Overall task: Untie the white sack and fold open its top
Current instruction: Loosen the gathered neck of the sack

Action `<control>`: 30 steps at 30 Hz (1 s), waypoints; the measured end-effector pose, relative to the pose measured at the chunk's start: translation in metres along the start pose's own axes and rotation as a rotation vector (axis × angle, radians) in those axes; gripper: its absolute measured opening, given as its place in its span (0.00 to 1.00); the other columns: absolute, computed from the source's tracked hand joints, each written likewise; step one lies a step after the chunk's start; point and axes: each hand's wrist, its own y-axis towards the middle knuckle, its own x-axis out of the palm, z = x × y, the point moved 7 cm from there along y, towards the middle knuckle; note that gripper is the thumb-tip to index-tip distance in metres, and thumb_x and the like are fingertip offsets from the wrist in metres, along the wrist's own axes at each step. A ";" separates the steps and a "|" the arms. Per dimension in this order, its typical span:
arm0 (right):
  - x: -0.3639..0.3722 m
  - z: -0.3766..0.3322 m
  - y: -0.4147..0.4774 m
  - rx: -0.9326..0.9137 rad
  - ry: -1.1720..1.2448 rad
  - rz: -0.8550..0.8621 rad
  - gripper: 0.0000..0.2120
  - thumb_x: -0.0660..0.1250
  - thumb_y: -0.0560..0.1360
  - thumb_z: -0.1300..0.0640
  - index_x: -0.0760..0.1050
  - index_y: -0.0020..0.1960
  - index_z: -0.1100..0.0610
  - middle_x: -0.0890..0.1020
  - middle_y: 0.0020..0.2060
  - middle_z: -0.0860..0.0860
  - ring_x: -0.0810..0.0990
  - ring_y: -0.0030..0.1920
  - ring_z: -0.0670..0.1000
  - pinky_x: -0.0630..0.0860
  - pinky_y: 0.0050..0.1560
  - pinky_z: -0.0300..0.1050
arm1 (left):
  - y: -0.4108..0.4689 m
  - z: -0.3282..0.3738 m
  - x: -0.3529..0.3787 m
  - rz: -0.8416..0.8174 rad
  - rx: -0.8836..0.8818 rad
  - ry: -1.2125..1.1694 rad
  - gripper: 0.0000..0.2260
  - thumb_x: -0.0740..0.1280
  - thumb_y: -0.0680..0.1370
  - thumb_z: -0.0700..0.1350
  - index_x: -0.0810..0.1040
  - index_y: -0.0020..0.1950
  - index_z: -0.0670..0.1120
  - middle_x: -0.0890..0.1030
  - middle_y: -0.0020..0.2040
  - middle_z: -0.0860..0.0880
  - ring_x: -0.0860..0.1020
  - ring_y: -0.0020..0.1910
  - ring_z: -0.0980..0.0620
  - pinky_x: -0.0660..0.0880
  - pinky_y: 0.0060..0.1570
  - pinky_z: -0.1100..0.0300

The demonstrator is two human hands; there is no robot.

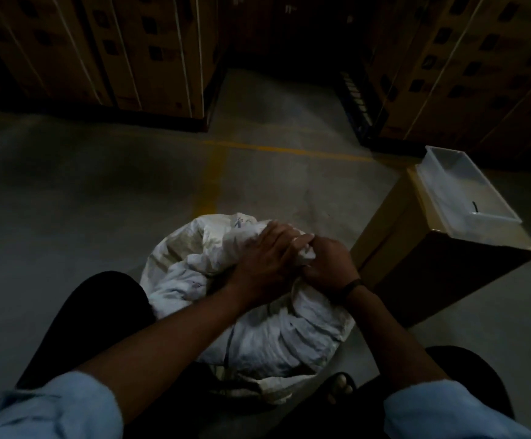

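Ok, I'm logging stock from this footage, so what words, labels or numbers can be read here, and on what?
Nothing is legible in this dim view.
On the white woven sack: faint blue print near its top, too blurred.
On the stacked brown cardboard cartons: dark square marks, too dark to read.
On the brown cardboard box and white plastic tray: no text visible.

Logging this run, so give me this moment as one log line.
phase: untying | left hand: grips white sack top | right hand: pinches bunched neck | top: not yet open | nearby: cardboard box
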 end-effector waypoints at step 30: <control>0.041 0.051 -0.015 0.178 0.814 -0.131 0.43 0.73 0.62 0.46 0.60 0.73 0.48 0.66 0.73 0.53 0.67 0.72 0.53 0.66 0.71 0.53 | 0.031 -0.035 0.028 -0.315 0.434 0.283 0.31 0.61 0.77 0.53 0.59 0.78 0.44 0.71 0.72 0.43 0.68 0.71 0.42 0.57 0.75 0.42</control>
